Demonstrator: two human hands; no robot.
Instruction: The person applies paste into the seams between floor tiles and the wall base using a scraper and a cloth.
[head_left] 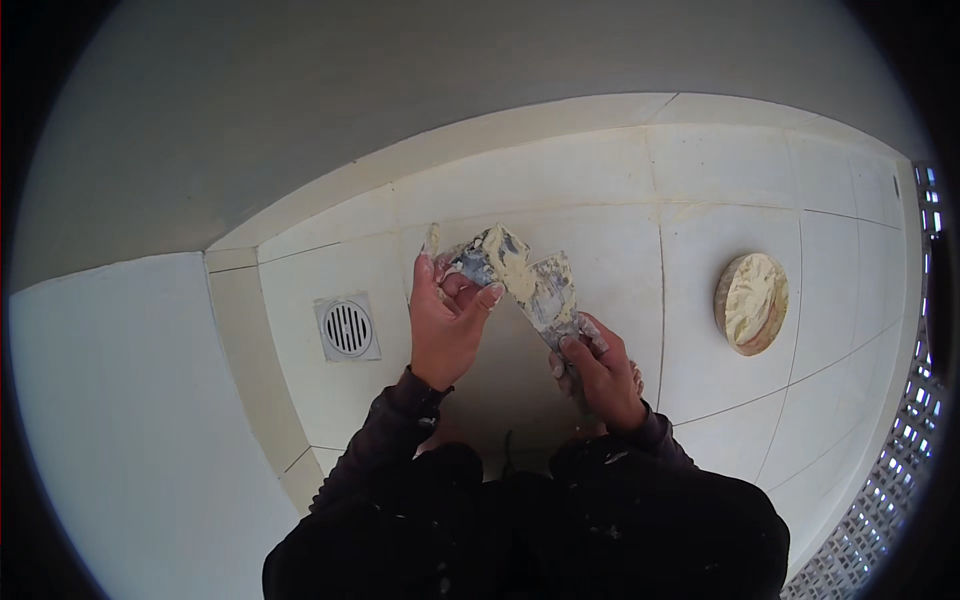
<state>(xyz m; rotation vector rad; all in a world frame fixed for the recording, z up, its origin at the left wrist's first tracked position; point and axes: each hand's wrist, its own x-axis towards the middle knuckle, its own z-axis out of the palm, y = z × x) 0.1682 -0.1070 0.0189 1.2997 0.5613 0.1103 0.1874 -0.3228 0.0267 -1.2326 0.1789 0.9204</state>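
Observation:
My right hand [598, 372] is closed around the lower end of a putty knife [551, 300], its flat grey blade pointing up and smeared with cream putty. My left hand [450, 318] grips a second putty-smeared scraper [478, 262] between thumb and fingers; its handle is hidden. A thick lump of cream putty [510, 262] sits where the two blades meet or nearly meet, in front of me. Putty also coats several of my fingertips.
A round bowl [752, 304] of cream putty stands on the white tiled floor [610, 260] to the right. A square drain grate [348, 327] lies at the left. Walls [400, 80] rise ahead and left; a perforated screen [890, 470] borders the right.

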